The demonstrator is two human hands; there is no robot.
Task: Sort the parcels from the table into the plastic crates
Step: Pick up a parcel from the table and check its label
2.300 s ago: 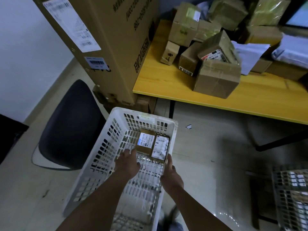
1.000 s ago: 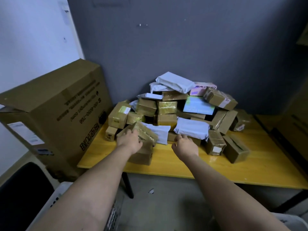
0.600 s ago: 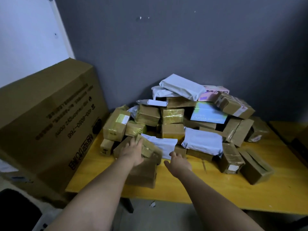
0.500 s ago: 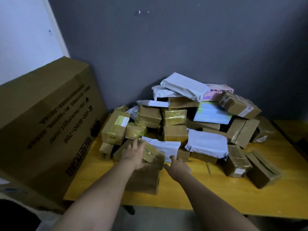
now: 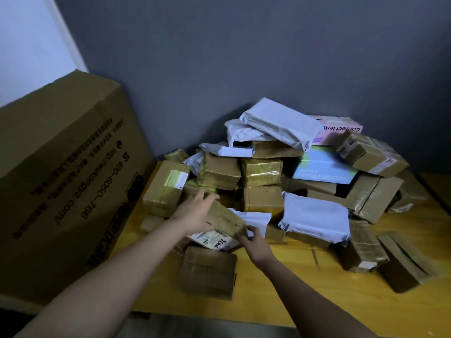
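I had the tape-wrapped brown cardboard parcel [image 5: 225,219] tipped up near the yellow wooden table's [image 5: 305,289] front-left corner, its white label facing down toward me, presumably so I could read where it belonged. My left hand [image 5: 195,213] lay over its upper left side with fingers spread wide across the top, while my right hand [image 5: 253,241] pinched its lower right corner, the two sharing the load. It sat above a second plain brown carton [image 5: 207,272], with the parcel heap [image 5: 280,172] piled toward the back edge and a large printed carton [image 5: 61,179] beside the left edge; no crate showed.
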